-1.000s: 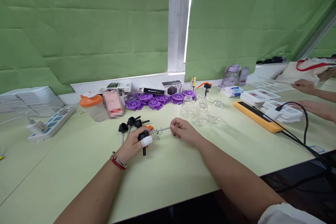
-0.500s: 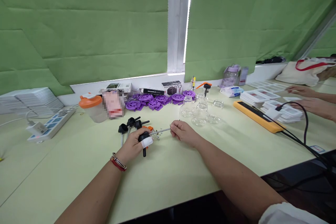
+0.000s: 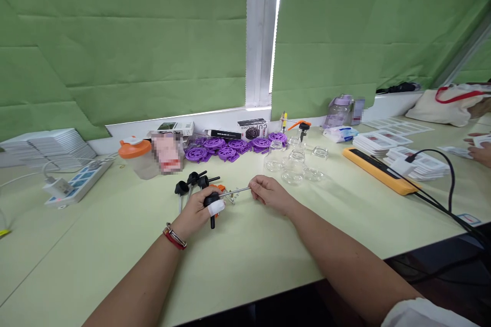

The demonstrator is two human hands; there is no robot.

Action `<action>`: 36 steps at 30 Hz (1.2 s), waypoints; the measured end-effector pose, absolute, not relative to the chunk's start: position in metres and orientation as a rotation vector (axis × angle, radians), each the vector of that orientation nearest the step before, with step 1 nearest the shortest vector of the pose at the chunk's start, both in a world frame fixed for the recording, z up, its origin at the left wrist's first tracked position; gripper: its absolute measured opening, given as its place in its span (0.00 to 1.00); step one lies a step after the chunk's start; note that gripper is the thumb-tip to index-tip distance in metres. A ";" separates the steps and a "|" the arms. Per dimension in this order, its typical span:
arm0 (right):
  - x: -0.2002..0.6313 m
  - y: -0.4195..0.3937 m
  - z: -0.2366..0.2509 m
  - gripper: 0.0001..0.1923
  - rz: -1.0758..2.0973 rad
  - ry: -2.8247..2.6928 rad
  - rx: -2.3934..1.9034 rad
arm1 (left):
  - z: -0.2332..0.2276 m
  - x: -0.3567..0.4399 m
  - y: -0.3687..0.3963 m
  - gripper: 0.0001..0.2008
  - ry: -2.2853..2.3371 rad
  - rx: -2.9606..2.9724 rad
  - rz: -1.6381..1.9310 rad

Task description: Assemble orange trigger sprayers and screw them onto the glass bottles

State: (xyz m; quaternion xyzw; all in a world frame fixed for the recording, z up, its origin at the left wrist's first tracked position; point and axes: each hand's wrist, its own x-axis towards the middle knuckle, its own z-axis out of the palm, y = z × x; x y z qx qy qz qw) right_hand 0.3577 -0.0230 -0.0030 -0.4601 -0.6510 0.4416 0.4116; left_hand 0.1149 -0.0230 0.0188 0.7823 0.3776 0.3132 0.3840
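My left hand [image 3: 198, 209], with white tape on a finger, is closed around the black head of a metal-rod part [image 3: 211, 199]; a black stub points down below the fingers. The thin rod reaches right to my right hand [image 3: 266, 194], whose fingers pinch its far end, hiding the tip. Several similar black-headed rod parts [image 3: 194, 180] lie just beyond my left hand. Orange pieces [image 3: 219, 189] and small metal bits [image 3: 232, 196] lie on the table behind the held rod. Clear glass pieces [image 3: 293, 166] stand beyond my right hand.
Purple plastic pieces [image 3: 226, 150] and small boxes [image 3: 251, 130] line the back. An orange-lidded cup [image 3: 136, 156] and a power strip [image 3: 79, 184] are left. Right are a yellow-black power strip [image 3: 378, 169], stacked white cards [image 3: 416, 163], cables and another person's hand [image 3: 481, 150].
Both my hands keep nearly the same hold on the rod part. The view has shifted slightly. At right, the other person's hands have moved away from the card stacks, holding something white.
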 end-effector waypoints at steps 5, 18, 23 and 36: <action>0.356 -0.024 -0.002 0.13 1.080 -1.681 -1.175 | 0.016 0.115 -0.024 0.28 1.015 1.879 0.905; 0.352 -0.026 -0.002 0.12 1.038 -1.704 -1.190 | 0.016 0.123 -0.024 0.53 1.047 1.709 1.153; 0.351 -0.025 -0.003 0.11 1.047 -1.695 -1.197 | 0.014 0.123 -0.023 0.53 1.092 1.699 1.127; 0.358 -0.020 -0.005 0.23 1.029 -1.681 -1.243 | 0.013 0.118 -0.023 0.21 1.011 2.163 0.629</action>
